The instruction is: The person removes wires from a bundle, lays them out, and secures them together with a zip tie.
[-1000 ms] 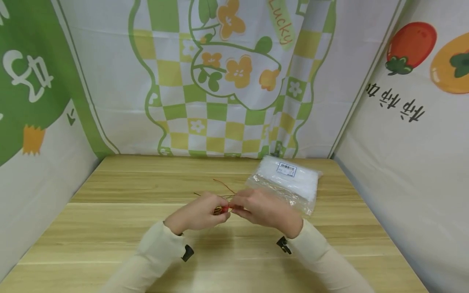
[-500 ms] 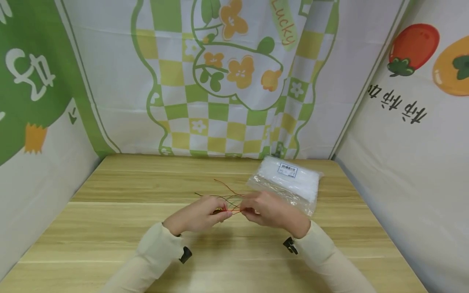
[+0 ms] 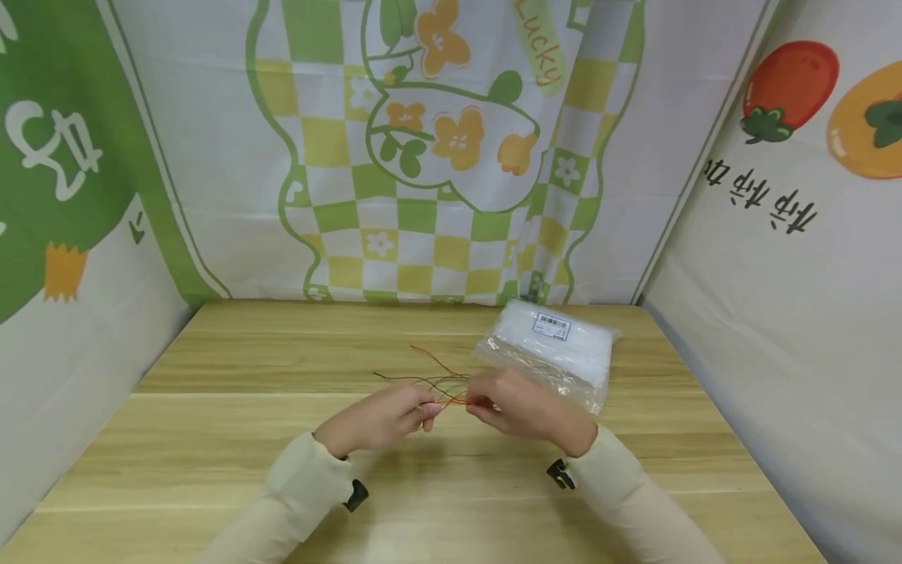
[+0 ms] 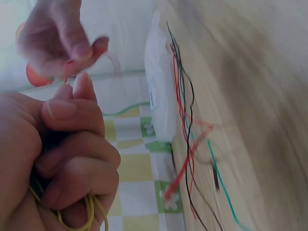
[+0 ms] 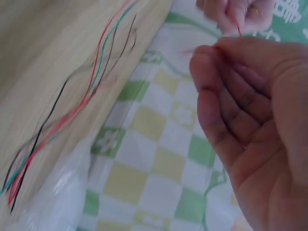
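Observation:
My left hand (image 3: 387, 413) grips a bundle of thin wire; yellow loops (image 4: 90, 211) show under its curled fingers in the left wrist view. To its right, my right hand (image 3: 528, 411) pinches a thin red wire between thumb and forefinger. A short span of red wire (image 5: 239, 30) runs between the two hands in the right wrist view. Loose red, black and green wires (image 4: 182, 103) trail on the table beyond the hands. In the head view, wire ends (image 3: 431, 358) stick out behind the fingers. What lies inside the left fist is mostly hidden.
A clear plastic bag with white contents and a label (image 3: 552, 327) lies at the back right of the wooden table (image 3: 247, 345), close behind the right hand. Printed curtains (image 3: 451, 258) stand at the back and both sides.
My right hand has drawn a little to the right, widening the gap to the left hand. The left fingers have shifted, and the yellow wire is no longer visible there in the head view.

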`<action>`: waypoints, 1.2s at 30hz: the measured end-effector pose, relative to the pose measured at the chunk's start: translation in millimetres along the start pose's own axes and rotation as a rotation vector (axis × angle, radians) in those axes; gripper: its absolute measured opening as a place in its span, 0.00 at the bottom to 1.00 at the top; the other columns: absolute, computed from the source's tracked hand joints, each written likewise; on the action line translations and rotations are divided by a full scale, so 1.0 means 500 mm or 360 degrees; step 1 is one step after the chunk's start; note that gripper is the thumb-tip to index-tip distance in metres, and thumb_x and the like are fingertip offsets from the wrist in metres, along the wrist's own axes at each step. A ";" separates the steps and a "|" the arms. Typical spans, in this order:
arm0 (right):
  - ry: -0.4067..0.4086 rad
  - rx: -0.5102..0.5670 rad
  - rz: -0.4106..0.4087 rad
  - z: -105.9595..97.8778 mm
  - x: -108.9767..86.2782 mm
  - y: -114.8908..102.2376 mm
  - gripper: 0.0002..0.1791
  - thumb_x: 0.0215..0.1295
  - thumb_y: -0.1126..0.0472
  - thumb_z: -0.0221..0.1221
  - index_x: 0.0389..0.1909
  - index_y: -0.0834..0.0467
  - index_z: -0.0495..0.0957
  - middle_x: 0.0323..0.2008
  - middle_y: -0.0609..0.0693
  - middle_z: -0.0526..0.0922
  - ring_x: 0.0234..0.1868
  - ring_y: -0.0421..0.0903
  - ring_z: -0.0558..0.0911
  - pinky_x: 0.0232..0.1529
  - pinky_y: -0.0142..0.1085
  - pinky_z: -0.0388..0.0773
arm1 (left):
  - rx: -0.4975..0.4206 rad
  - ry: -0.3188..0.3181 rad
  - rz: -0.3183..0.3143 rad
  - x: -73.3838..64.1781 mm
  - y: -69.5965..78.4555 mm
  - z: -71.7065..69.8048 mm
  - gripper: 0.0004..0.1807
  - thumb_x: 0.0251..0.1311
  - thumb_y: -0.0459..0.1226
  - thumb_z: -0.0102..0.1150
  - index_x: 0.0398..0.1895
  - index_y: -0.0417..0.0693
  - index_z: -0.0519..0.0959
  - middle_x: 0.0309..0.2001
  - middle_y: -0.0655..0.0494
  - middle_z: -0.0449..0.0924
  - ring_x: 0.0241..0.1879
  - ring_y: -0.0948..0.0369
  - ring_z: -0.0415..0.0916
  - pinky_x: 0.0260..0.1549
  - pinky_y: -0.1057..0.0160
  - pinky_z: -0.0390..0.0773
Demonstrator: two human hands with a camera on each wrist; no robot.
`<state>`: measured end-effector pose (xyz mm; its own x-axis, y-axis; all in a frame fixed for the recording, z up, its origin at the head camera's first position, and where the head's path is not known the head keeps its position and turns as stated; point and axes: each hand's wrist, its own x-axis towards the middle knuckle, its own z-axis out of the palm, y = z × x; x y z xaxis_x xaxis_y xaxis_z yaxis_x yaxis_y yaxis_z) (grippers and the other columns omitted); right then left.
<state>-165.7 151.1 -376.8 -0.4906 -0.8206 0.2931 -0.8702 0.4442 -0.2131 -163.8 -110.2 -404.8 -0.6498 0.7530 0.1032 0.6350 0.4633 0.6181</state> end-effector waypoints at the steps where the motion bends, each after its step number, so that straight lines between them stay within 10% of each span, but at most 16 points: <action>1: -0.0013 -0.0015 0.0014 -0.002 -0.005 0.003 0.06 0.71 0.64 0.67 0.32 0.54 0.85 0.28 0.43 0.84 0.29 0.31 0.76 0.33 0.23 0.75 | 0.0006 0.0001 -0.0008 -0.003 -0.003 -0.002 0.18 0.82 0.36 0.48 0.28 0.47 0.78 0.22 0.63 0.69 0.22 0.71 0.61 0.31 0.68 0.69; 14: 0.0026 -0.0009 0.0019 0.009 -0.039 0.027 0.07 0.76 0.64 0.61 0.35 0.53 0.76 0.28 0.41 0.76 0.29 0.33 0.72 0.34 0.27 0.73 | -0.0016 0.0020 0.0012 -0.019 -0.026 -0.012 0.12 0.82 0.31 0.45 0.38 0.45 0.77 0.28 0.59 0.71 0.23 0.71 0.59 0.32 0.68 0.68; 24: 0.0150 -0.0087 -0.0172 0.012 -0.063 0.055 0.16 0.64 0.77 0.64 0.29 0.53 0.73 0.25 0.43 0.70 0.30 0.34 0.69 0.32 0.24 0.69 | 0.0138 0.0079 0.0022 -0.029 -0.036 -0.017 0.20 0.68 0.19 0.44 0.26 0.50 0.77 0.23 0.61 0.73 0.22 0.72 0.59 0.30 0.69 0.70; 31: 0.0079 -0.0250 0.0040 0.001 -0.084 0.079 0.12 0.68 0.69 0.67 0.29 0.52 0.78 0.25 0.41 0.79 0.29 0.35 0.77 0.33 0.31 0.79 | 0.0233 0.0101 -0.0012 -0.045 -0.047 -0.023 0.22 0.57 0.15 0.42 0.22 0.51 0.73 0.22 0.66 0.68 0.23 0.72 0.58 0.31 0.69 0.69; 36: 0.0044 -0.0343 0.0088 0.001 -0.091 0.086 0.14 0.69 0.68 0.66 0.27 0.50 0.76 0.23 0.40 0.77 0.26 0.35 0.76 0.31 0.30 0.76 | 0.0188 0.0062 -0.0049 -0.054 -0.056 -0.033 0.20 0.72 0.21 0.46 0.24 0.50 0.75 0.23 0.67 0.69 0.24 0.71 0.61 0.32 0.67 0.71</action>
<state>-180.7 207.1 -399.8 -0.5365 -0.7838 0.3128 -0.8298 0.5574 -0.0267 -171.2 -151.4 -412.0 -0.6842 0.7198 0.1174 0.6578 0.5395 0.5256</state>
